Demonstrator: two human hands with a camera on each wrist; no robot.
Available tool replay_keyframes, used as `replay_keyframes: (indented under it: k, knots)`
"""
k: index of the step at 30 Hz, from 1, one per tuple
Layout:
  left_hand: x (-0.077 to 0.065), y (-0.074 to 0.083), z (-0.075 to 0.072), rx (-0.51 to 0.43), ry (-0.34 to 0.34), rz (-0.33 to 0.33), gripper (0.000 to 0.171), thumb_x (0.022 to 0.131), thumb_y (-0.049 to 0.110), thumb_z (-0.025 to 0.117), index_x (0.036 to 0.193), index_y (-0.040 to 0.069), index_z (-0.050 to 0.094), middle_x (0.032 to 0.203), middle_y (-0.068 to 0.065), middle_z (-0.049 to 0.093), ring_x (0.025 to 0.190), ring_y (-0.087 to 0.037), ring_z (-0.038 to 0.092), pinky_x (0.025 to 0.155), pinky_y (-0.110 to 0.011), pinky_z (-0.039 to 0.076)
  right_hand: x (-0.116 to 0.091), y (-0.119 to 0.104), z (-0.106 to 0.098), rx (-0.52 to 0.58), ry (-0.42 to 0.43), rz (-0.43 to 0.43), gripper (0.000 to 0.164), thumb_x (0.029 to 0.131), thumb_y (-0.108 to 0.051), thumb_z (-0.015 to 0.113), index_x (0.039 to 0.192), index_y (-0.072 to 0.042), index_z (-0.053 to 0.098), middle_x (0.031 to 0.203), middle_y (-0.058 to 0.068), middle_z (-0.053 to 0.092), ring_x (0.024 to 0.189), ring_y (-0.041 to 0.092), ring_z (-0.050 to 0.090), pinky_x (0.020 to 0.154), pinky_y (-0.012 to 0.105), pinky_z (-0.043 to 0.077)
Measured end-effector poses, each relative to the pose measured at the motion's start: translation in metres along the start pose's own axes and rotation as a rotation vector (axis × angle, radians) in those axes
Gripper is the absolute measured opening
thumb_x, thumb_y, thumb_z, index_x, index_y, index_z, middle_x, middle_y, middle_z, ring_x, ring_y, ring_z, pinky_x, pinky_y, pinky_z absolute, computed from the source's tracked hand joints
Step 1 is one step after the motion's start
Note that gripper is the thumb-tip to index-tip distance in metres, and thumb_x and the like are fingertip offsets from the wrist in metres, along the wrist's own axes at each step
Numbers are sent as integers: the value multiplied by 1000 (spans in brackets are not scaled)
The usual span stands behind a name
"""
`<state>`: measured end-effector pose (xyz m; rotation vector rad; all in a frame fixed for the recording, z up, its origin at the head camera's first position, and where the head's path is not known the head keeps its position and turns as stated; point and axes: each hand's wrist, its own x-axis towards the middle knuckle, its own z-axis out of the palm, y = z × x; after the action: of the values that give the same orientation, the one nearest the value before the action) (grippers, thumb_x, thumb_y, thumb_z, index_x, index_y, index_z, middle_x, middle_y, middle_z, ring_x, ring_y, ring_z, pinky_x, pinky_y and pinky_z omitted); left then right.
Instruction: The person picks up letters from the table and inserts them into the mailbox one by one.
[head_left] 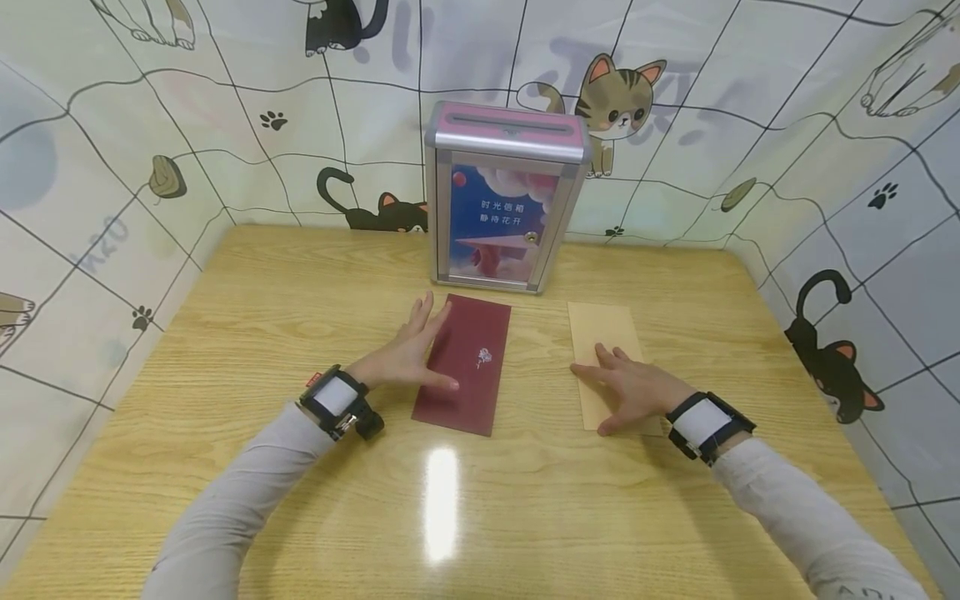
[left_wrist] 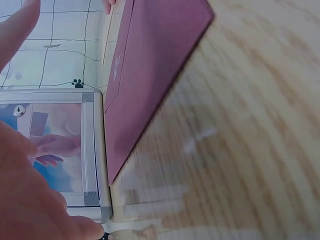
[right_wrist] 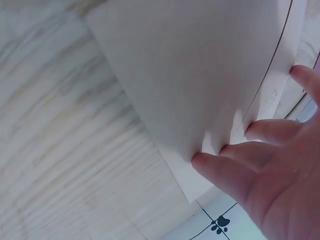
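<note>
A dark red envelope with a small white flower print lies flat on the table, left of centre. My left hand hovers at its left edge, thumb and fingers spread wide; the left wrist view shows the hand above the envelope, with nothing in its grasp. To the right lies a cream envelope. On its lower part rests my right hand, fingers spread. In the right wrist view, fingertips press on the cream envelope's face, near its flap line.
Behind the envelopes stands a silver-framed letter box with a pink top, a slot and a small round lock. A cloth printed with cats surrounds the wooden table at the back and sides.
</note>
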<state>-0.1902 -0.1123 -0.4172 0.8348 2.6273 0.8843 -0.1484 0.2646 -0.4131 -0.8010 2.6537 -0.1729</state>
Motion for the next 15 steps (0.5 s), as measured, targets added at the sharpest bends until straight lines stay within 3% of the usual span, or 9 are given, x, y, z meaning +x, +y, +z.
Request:
replay_keyframes:
  k: [15]
  knots:
    - [0,2,-3,-5,-17,-3,119,65,51,75,147,19,-5,148,-19,-20,134,-39,-18,101,-66,6,-3,-1,1,51,8,-23,91,65,-59,68,139,-17,36,141,38,13,122,61,17,77,67,39]
